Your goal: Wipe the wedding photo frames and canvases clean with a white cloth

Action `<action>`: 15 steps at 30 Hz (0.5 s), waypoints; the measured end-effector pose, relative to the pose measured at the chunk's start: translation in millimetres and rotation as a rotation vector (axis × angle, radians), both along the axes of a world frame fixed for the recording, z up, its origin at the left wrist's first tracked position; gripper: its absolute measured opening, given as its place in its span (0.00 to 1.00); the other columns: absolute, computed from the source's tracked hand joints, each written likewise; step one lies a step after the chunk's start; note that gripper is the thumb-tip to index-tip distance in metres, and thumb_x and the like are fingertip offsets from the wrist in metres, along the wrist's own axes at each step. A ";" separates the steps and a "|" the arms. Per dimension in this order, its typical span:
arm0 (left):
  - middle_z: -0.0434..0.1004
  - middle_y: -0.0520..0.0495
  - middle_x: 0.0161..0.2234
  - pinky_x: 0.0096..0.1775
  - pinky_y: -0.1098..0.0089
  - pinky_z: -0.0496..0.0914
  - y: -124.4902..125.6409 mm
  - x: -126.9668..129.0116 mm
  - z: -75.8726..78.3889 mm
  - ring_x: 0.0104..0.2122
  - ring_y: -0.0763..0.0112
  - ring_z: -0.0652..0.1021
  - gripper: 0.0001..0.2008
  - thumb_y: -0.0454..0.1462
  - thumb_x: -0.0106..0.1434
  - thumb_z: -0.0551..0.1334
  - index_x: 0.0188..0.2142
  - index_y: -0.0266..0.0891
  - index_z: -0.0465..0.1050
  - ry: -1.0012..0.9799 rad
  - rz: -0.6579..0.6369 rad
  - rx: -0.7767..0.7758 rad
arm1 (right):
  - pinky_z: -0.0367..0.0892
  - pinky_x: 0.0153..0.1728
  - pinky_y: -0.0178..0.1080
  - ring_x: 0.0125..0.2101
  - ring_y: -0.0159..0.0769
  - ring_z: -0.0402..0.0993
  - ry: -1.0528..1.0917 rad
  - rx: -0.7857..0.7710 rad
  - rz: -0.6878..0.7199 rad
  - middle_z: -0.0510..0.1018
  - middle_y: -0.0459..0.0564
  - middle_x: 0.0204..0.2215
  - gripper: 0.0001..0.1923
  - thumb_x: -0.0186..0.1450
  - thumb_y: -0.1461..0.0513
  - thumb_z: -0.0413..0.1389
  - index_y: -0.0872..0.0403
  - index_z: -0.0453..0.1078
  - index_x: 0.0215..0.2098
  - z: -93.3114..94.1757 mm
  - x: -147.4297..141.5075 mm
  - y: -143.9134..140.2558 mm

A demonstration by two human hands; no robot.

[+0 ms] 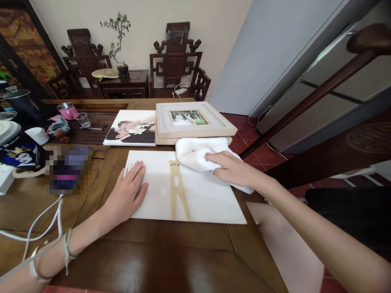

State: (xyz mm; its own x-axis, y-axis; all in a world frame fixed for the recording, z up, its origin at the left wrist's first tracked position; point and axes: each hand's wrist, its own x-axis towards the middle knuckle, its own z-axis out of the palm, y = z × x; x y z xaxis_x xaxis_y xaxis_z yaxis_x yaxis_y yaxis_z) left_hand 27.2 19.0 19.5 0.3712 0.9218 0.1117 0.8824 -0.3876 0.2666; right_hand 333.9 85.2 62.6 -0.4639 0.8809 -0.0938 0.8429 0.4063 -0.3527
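Note:
A white picture frame back [201, 195] lies face down on the brown wooden table [171, 260], with a gold folding stand [177, 188] along its middle. My left hand [130, 191] rests flat on its left part, fingers spread. My right hand [233, 169] presses a white cloth [195, 154] onto the panel's upper right part, fingers curled over the cloth.
Behind the panel sit a framed photo [192, 120] and a photo print on canvas [131, 128]. At left are a pink mug [67, 110], a clear cup [83, 119], a white cable [39, 224] and a kettle [21, 103]. Carved chairs [177, 57] stand at the wall.

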 end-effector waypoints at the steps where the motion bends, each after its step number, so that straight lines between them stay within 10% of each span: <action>1: 0.53 0.36 0.68 0.64 0.46 0.50 -0.1 -0.1 0.2 0.68 0.56 0.53 0.25 0.41 0.72 0.45 0.66 0.36 0.53 0.002 -0.001 -0.001 | 0.68 0.45 0.49 0.47 0.53 0.71 0.003 0.007 -0.003 0.71 0.51 0.29 0.10 0.52 0.66 0.46 0.50 0.65 0.31 -2.1 -0.1 0.9; 15: 0.52 0.36 0.68 0.64 0.46 0.51 -0.1 1.3 1.6 0.68 0.54 0.53 0.25 0.41 0.72 0.45 0.66 0.35 0.53 0.010 0.006 -0.008 | 0.69 0.54 0.52 0.62 0.51 0.61 0.099 -0.042 0.058 0.72 0.41 0.59 0.23 0.51 0.67 0.51 0.39 0.75 0.41 -12.4 32.7 -135.3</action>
